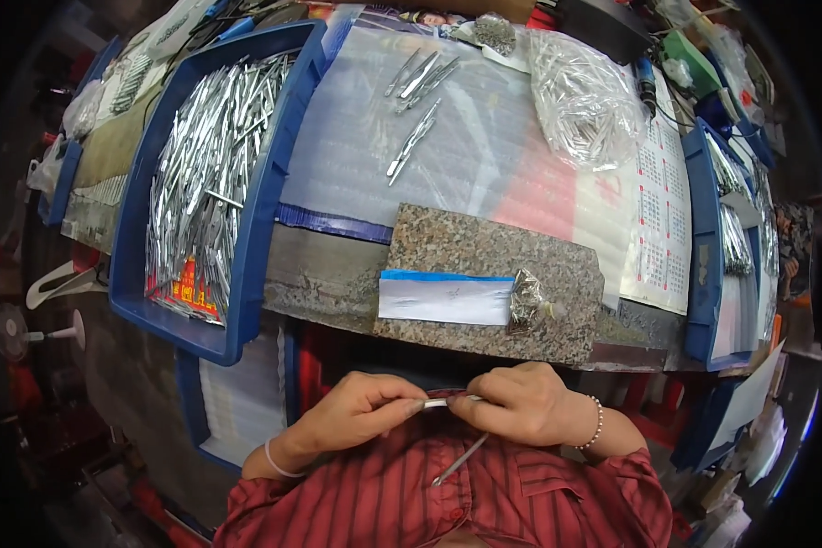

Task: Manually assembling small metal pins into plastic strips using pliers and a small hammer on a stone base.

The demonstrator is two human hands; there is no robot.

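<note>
Both hands meet close to the chest, just below the near edge of the granite slab (493,265). Left hand (361,411) has its fingers pinched together on one end of a thin metal piece (437,403), and right hand (521,402) has its fingers curled shut around the other end. A slim metal strip (461,458) hangs down from under the right hand over the red striped shirt (447,502).

On the slab lies a white card with a blue edge (445,297), and just right of it a small clear bag of tiny metal parts (526,300). Left of the slab stands a blue tray (247,274) heaped with long silver metal pieces (215,169). Beyond the slab, a white foam sheet (484,137) carries a few loose metal pieces (416,105). Farther right of those, a crumpled clear plastic bag (584,96) lies on the sheet. Right of the slab, another blue tray (700,247) holds more silver pieces.
</note>
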